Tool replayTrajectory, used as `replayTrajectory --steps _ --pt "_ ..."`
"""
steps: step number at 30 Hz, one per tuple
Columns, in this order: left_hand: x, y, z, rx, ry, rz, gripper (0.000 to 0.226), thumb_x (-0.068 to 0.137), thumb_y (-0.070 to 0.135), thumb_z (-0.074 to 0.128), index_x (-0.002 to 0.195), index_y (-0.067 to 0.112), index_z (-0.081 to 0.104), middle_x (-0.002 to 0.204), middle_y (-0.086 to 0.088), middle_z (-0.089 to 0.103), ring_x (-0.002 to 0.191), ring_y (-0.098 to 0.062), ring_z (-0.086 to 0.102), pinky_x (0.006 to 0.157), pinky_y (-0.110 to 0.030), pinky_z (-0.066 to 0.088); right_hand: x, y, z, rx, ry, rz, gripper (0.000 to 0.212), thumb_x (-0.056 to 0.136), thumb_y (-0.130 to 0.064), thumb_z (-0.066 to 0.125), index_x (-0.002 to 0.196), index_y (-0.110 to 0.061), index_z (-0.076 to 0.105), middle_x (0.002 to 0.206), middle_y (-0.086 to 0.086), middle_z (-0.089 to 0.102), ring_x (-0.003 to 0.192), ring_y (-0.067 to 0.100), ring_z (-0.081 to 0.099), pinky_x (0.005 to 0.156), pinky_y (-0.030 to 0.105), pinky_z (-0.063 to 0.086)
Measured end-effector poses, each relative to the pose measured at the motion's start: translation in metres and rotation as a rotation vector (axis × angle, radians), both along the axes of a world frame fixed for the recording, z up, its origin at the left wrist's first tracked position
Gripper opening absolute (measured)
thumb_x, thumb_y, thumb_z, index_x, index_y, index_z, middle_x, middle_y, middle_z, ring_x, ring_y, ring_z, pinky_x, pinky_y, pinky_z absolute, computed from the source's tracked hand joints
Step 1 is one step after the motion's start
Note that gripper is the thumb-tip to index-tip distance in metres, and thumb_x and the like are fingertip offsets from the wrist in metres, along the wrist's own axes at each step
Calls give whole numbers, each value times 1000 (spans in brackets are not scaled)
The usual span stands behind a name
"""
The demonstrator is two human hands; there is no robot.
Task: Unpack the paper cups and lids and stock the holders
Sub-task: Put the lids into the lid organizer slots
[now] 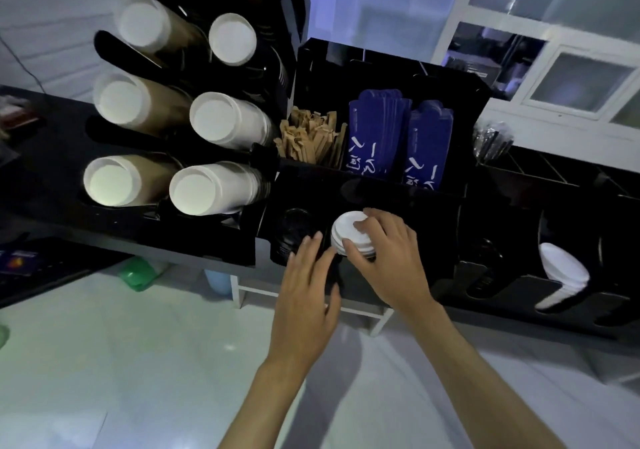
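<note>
Both forearms reach up and forward from the lower edge of the view to the black lid holder [408, 213] on the counter [41, 185]. The right hand [388, 258] curls over a stack of white lids [349, 232], its fingers [372, 221] and thumb grasping the stack at the holder's middle slot. The stack's flat tops face up and toward the camera, and its long axis runs down into the slot. The left hand [306, 289] lies just left of it, fingers released and straight, tips at the slot's edge. Rows of paper cups [214, 188] lie on their sides in the rack to the left, bottoms facing the camera.
</note>
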State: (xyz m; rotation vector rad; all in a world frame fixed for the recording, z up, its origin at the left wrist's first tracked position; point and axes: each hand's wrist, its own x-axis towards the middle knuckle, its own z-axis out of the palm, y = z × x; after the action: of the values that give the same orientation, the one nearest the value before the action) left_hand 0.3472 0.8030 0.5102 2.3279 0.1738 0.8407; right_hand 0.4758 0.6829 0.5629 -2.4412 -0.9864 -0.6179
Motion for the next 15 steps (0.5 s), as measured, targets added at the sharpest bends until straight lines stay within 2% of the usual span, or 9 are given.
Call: replayTrajectory --steps 3,5,8,10,12,15 --pt "-3 -3 -1 -7 7 -2 66 101 12 62 161 17 35 173 6 17 161 -15 9 123 -56 31 -7 -3 -6 1 -42 4 41 103 -50 50 126 -20 68 145 -3 61 138 19 52 107 48 44" --pt "-7 -4 -2 7 24 1 68 101 14 63 162 20 32 174 7 14 161 -16 7 125 -55 30 -12 -7 -9 -38 -43 -3 47 106 -50 44 139 -23 63 154 -6 54 147 17 43 112 51 41" --pt "-16 -7 -4 63 69 16 74 100 17 64 164 22 27 175 6 8 162 -17 2 126 -55 26 -19 -14 -8 -101 17 24 60 106 -58 37 155 -24 47 167 -4 37 158 18 23 124 55 27" --pt "-23 -12 -5 111 94 17 74 99 17 65 164 21 28 175 4 10 162 -17 3 126 -55 25 -26 -22 -3 -119 14 49 65 106 -60 39 159 -23 39 171 1 27 161 22 13 128 51 16" --pt "-32 -20 -5 165 109 5 71 98 18 66 161 21 33 173 0 18 161 -21 10 125 -57 27 -37 -35 3 -81 -3 54 59 106 -52 47 157 -23 41 170 3 28 161 23 14 128 47 16" --pt "-42 -42 -6 266 144 -15 67 95 21 72 154 18 42 169 -5 29 158 -29 22 123 -58 32 -64 -69 7 29 -34 58 36 104 -34 58 136 -18 62 155 1 49 152 21 35 121 38 30"
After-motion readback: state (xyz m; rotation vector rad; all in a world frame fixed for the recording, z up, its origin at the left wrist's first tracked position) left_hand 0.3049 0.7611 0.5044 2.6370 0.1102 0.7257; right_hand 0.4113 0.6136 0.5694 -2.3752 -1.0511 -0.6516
